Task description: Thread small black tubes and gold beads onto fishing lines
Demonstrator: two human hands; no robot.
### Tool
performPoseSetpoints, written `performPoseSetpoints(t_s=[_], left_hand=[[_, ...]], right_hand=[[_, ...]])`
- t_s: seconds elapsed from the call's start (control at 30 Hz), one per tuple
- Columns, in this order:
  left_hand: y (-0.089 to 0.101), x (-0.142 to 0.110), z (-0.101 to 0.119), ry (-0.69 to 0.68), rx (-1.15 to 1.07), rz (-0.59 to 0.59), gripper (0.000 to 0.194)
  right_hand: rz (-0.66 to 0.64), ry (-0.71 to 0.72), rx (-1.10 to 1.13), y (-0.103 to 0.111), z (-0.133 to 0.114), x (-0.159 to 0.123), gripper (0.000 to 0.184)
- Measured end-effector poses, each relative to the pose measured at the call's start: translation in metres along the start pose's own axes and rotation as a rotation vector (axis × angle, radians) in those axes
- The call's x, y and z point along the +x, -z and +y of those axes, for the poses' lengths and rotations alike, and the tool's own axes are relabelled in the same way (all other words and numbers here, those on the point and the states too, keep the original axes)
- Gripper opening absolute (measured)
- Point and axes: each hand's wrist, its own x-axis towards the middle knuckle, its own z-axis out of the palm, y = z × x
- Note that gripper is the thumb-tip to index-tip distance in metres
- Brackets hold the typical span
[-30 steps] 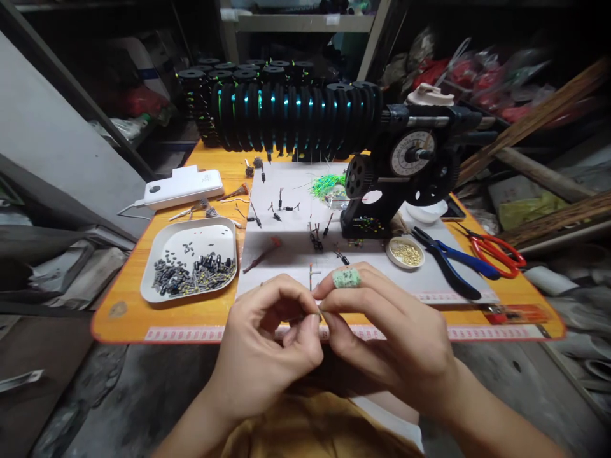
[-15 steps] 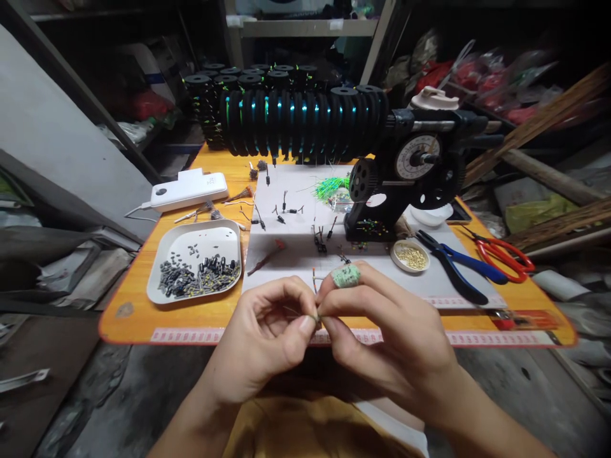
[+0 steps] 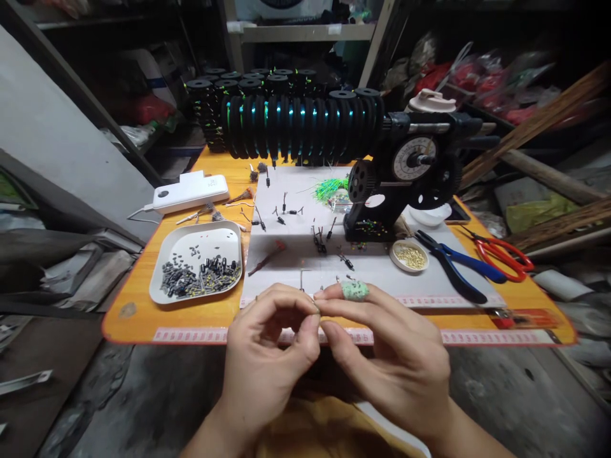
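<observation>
Above the table's front edge, my left hand [image 3: 272, 343] pinches thumb and forefinger around a tiny olive-coloured piece [image 3: 316, 309], too small to name. My right hand [image 3: 391, 337] meets it there, its foremost fingertips touching the left ones while its thumb stands a little apart from them. Green tape [image 3: 354, 291] wraps one right finger. Just beyond the hands, a thin bent metal piece [image 3: 301, 280] shows on the white sheet [image 3: 281, 181]. Several small black parts with short wire-like ends [image 3: 319, 242] are scattered farther back on the sheet.
Left is a white tray [image 3: 165, 245] of small grey and black pieces. At right are a dish of gold beads [image 3: 409, 256], blue-handled pliers [image 3: 451, 264] and a red-handled tool [image 3: 506, 257]. A black spool machine [image 3: 382, 172] spans the back; a measuring tape [image 3: 191, 335] edges the table.
My right thumb has parted from the fingers it was pinching with, and those fingers have straightened. My left hand keeps its pinch. The camera view has shifted slightly.
</observation>
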Motion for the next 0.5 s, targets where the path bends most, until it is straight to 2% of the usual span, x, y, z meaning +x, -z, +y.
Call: performPoseSetpoints(t_s=[0.17, 0.3, 0.43, 0.5], left_hand=[[0.008, -0.01, -0.011, -0.155, 0.183, -0.025, 0.02], [0.011, -0.014, -0.014, -0.173, 0.188, -0.023, 0.021], [0.011, -0.014, -0.009, -0.156, 0.246, -0.075, 0.025], [0.011, -0.011, -0.007, -0.203, 0.317, -0.115, 0.029]], right_hand=[[0.013, -0.181, 0.088, 0.002, 0.002, -0.005, 0.01], [0.012, -0.195, 0.092, 0.004, 0.002, -0.008, 0.01], [-0.017, -0.227, 0.123, 0.005, 0.001, -0.012, 0.011], [-0.03, -0.219, 0.128, 0.006, 0.001, -0.013, 0.013]])
